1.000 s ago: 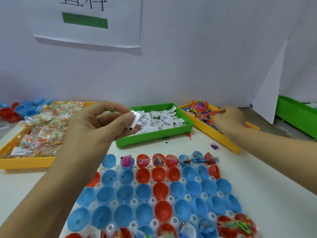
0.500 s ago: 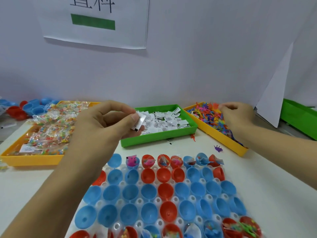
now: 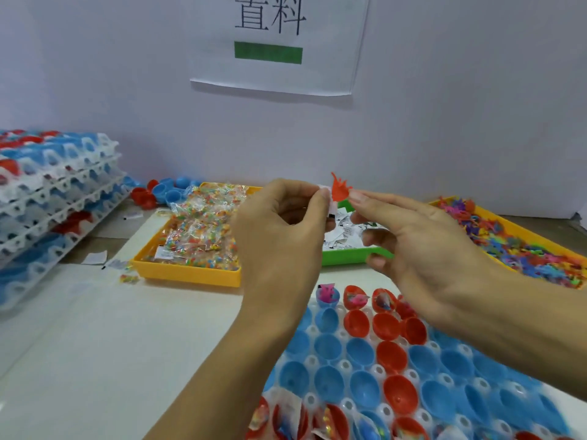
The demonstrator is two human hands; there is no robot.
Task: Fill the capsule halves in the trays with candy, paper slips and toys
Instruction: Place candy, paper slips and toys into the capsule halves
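Left hand (image 3: 279, 230) pinches paper slip (image 3: 330, 201); right hand (image 3: 422, 246) pinches orange toy (image 3: 340, 190) at fingertips, touching the slip.

A white paper sign (image 3: 279, 42) taped to the wall bears two large black Chinese characters, the second reading 料 (the first is cut off at the top edge), above a solid green bar (image 3: 268, 52). The print on the paper slips (image 3: 343, 233) is too small to read.

Left hand (image 3: 279, 236), right hand (image 3: 425, 249): bare, no gloves, rings, or watch. Forearms bare, no sleeves in view. Fingernails short, unpainted.
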